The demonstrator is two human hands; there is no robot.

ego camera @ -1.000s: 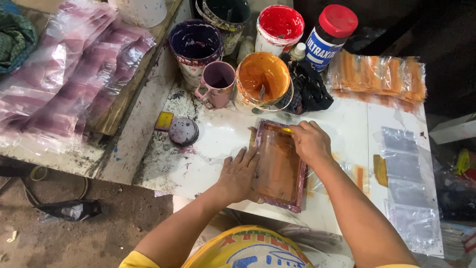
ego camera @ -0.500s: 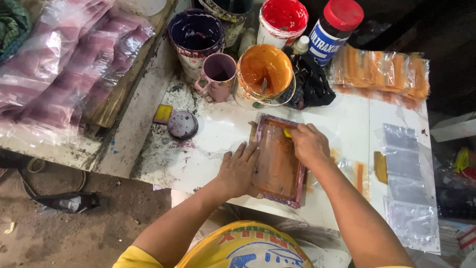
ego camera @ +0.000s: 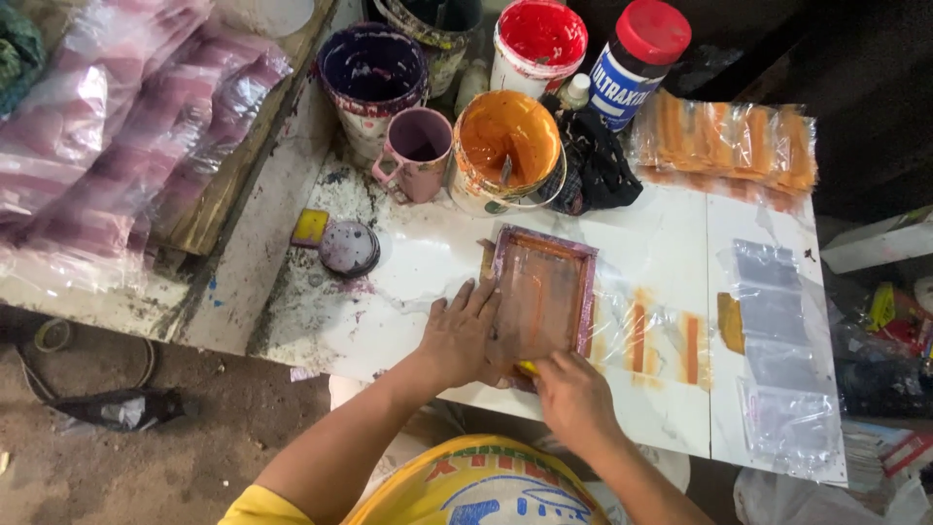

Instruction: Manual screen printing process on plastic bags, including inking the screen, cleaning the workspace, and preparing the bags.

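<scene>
Fingers (ego camera: pixel 465 309) flat on screen frame (ego camera: pixel 544 292)

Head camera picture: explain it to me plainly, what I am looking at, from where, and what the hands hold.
A camera on a person's head looks down at their own two bare hands over a paint-stained white table. The left hand presses flat on a small rectangular printing screen with a purple frame. The right hand has its grip on a yellow-tipped tool at the screen's near edge. Behind stand an orange paint bucket, a purple mug and a red paint tub. Clear plastic bags lie to the right.
</scene>
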